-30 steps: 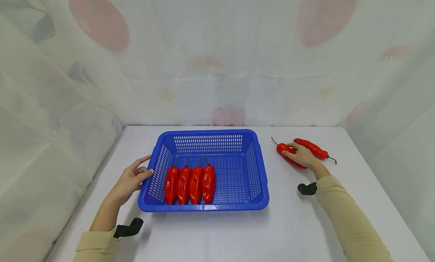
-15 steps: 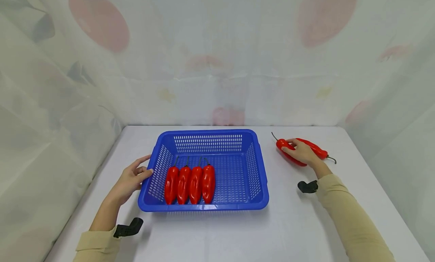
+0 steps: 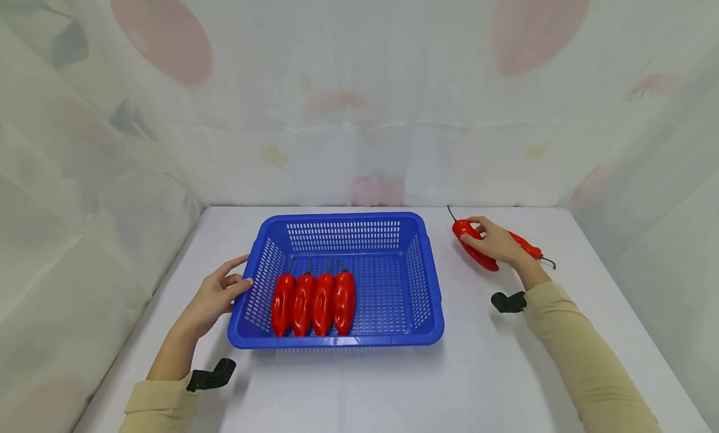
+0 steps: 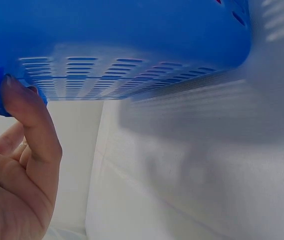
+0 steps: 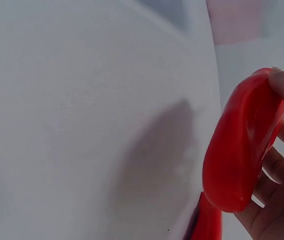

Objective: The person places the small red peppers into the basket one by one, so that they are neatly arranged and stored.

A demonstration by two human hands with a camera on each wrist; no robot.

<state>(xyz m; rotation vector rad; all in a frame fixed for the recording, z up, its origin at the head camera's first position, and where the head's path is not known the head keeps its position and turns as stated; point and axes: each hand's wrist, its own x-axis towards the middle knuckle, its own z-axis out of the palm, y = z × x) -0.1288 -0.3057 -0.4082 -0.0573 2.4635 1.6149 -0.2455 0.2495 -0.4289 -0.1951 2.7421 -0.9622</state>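
Head view: my right hand [image 3: 494, 238] is over on the right, and its thumb and fingers pinch a red pepper [image 3: 479, 256]. I have it up off the white tabletop [image 3: 387, 389]. It is to the right of the blue basket [image 3: 336, 342], and the two are apart. The pepper leans, with its thin stem [image 3: 452, 213] pointing to the back and a bit to the left. Another red pepper [image 3: 525, 245] lies behind my right hand, so part of it is hidden. Its stem points to the right.

My left hand [image 3: 216, 296] is at the left side of the basket. My thumb and a finger hold on to its rim. Inside the basket, four more peppers [image 3: 323, 303] lie side by side in a row, on the left part of the bottom. Their stems all point to the back.

From my left wrist, I can see the side of the basket with lots of little slots. From my right wrist, I can see the pepper's dark shadow [image 5: 154, 160] on the tabletop.

I have tan sleeves [image 3: 584, 358], and a black piece [image 3: 212, 375] sticks out by each cuff. Behind it all hangs a pale sheet [image 3: 359, 58] with faded red shapes.
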